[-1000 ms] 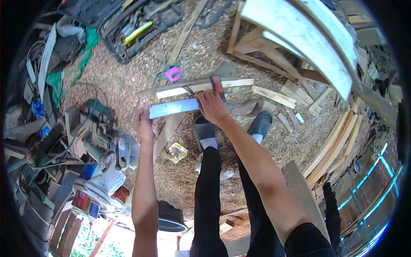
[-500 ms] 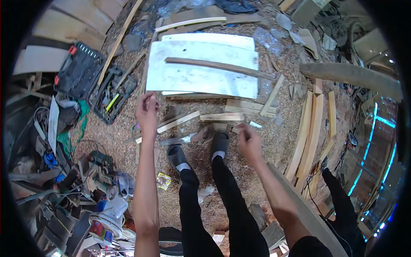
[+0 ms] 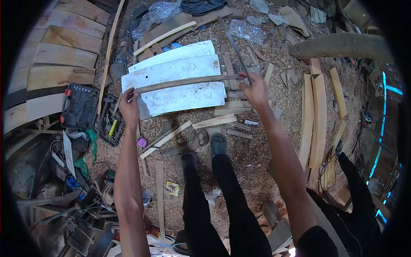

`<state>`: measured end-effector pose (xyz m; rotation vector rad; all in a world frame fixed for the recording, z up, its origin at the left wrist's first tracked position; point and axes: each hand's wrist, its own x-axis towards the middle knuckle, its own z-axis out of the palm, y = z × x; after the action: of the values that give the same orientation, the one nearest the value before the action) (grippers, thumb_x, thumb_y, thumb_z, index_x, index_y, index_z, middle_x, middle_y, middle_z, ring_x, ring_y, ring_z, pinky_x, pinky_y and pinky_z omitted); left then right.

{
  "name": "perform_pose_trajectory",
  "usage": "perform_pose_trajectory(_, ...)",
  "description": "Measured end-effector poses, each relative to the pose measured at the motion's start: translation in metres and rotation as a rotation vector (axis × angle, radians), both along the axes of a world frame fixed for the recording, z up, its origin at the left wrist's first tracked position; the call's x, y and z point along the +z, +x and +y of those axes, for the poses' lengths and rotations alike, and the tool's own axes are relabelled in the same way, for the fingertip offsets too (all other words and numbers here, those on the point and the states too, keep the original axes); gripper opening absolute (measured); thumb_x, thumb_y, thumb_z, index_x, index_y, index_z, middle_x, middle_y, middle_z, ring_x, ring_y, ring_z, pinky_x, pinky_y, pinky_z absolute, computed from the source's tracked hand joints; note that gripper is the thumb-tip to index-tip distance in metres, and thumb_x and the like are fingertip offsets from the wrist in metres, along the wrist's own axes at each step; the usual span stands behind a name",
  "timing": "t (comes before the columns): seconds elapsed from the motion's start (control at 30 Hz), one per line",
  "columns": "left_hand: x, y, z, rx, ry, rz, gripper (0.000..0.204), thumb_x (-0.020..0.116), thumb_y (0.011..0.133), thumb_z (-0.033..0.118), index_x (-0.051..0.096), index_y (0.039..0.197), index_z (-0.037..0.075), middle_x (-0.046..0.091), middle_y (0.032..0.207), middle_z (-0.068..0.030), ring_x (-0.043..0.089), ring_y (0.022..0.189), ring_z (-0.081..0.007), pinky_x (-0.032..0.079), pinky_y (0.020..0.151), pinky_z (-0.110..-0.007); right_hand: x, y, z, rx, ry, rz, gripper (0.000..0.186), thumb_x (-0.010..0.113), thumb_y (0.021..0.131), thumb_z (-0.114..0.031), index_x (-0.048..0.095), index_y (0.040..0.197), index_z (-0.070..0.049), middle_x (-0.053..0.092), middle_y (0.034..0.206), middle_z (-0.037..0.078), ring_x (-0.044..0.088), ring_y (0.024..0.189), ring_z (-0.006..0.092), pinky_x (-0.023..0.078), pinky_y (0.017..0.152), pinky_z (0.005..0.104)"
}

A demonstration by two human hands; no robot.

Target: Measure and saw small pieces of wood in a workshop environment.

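A long weathered wooden strip (image 3: 184,81) crosses the white, stained boards (image 3: 169,96) on the floor. My left hand (image 3: 130,100) is closed on the left end of this strip. At the other end, my right hand (image 3: 252,88) grips it, with a thin dark bar (image 3: 231,43) slanting away from beside those fingers; whether it is held too is unclear. A handsaw (image 3: 200,140) lies near my feet, among short pale offcuts (image 3: 165,139).
An open black tool case (image 3: 80,106) and pale panels (image 3: 66,55) sit left. Long planks (image 3: 317,120) and a thick beam (image 3: 325,46) are on the right. Clutter (image 3: 81,210) fills the lower left; a black leg-like shape (image 3: 355,180), unclear what, is at lower right.
A second ago my hands held the handsaw, which then lay on the floor with both hands free. Now they have reached forward and taken the wooden strip on the white boards.
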<state>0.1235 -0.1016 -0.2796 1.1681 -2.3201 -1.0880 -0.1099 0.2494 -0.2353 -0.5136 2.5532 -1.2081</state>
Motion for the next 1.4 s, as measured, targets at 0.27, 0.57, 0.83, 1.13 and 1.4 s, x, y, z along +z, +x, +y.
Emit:
perform_pose_trajectory(0.27,0.007,-0.002,-0.012,0.050,0.062,0.129,0.028,0.069,0.086,0.009,0.065,0.112,-0.001,0.068,0.097,-0.0090,0.062,0.088,-0.0144,0.049,0.080,-0.028,-0.011,0.001,0.002,-0.118,-0.126,-0.182,0.018,0.068,0.085,-0.009,0.066,0.101,-0.002,0.067,0.091,0.010,0.062,0.083,0.0219,0.047,0.079,0.0328)
perform_pose_trajectory(0.57,-0.009,-0.011,-0.067,0.179,0.480,0.237,0.024,0.070,0.088,0.012,0.066,0.105,-0.004,0.067,0.085,-0.0041,0.060,0.073,-0.0088,0.049,0.067,-0.023,-0.015,-0.033,-0.047,0.050,0.015,-0.135,0.023,0.067,0.088,-0.021,0.068,0.108,-0.008,0.069,0.085,0.010,0.063,0.076,0.0205,0.048,0.074,0.0337)
perform_pose_trajectory(0.83,-0.022,-0.017,-0.086,0.186,0.499,0.150,0.020,0.070,0.087,0.013,0.070,0.097,-0.004,0.067,0.078,-0.0044,0.060,0.067,-0.0093,0.049,0.063,-0.023,-0.013,-0.060,-0.089,0.105,0.349,-0.159,0.022,0.064,0.089,-0.020,0.070,0.105,-0.007,0.069,0.087,0.019,0.067,0.084,0.0322,0.048,0.076,0.0418)
perform_pose_trajectory(1.13,-0.030,-0.028,-0.098,0.261,0.441,0.161,0.020,0.070,0.088,0.013,0.070,0.098,-0.004,0.066,0.076,-0.0039,0.057,0.063,-0.0081,0.048,0.058,-0.023,-0.026,-0.060,-0.098,0.014,0.264,-0.179,0.016,0.063,0.087,-0.014,0.071,0.097,-0.004,0.069,0.083,0.019,0.068,0.082,0.0326,0.050,0.074,0.0397)
perform_pose_trajectory(1.4,-0.038,-0.031,-0.106,0.313,0.410,0.148,0.021,0.072,0.086,0.014,0.071,0.098,-0.003,0.067,0.077,-0.0050,0.059,0.064,-0.0092,0.048,0.058,-0.023,-0.020,-0.051,-0.110,-0.068,0.236,-0.172,0.015,0.064,0.086,-0.015,0.072,0.094,-0.005,0.069,0.074,0.010,0.067,0.065,0.0198,0.051,0.066,0.0356)
